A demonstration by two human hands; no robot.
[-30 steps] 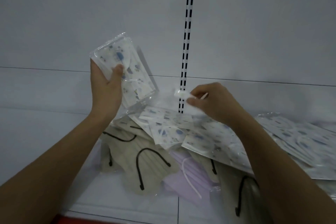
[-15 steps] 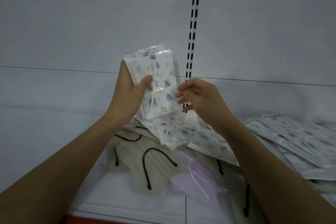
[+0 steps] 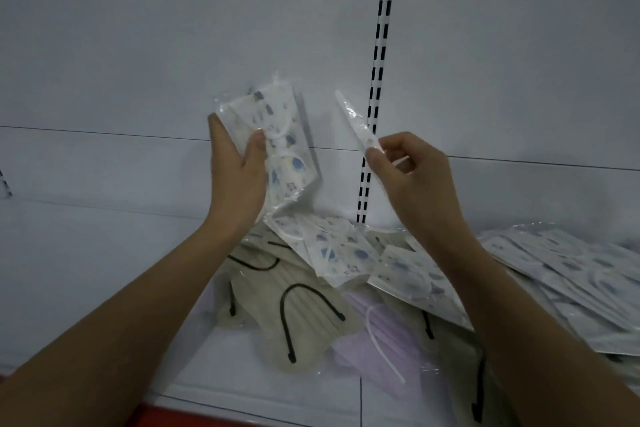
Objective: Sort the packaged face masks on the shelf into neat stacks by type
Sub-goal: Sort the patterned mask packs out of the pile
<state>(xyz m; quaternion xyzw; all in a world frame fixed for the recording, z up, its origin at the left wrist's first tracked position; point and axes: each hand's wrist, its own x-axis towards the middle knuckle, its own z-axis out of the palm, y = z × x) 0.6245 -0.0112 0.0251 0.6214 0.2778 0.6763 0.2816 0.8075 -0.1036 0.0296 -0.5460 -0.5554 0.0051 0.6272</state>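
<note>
On the shelf, near: beige masks, lilac mask; farther right, patterned packets heaped. Above, left hand gripping a patterned mask packet; right hand pinching a second packet edge-on. Beyond, slotted upright.

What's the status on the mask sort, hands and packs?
Left hand grips printed mask packs. Right hand pinches one more pack, edge-on. Mixed pile on shelf unsorted. Nothing blocking.

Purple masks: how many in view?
1. The purple mask lies at the front of the pile, between the beige masks; more may be buried.
</note>
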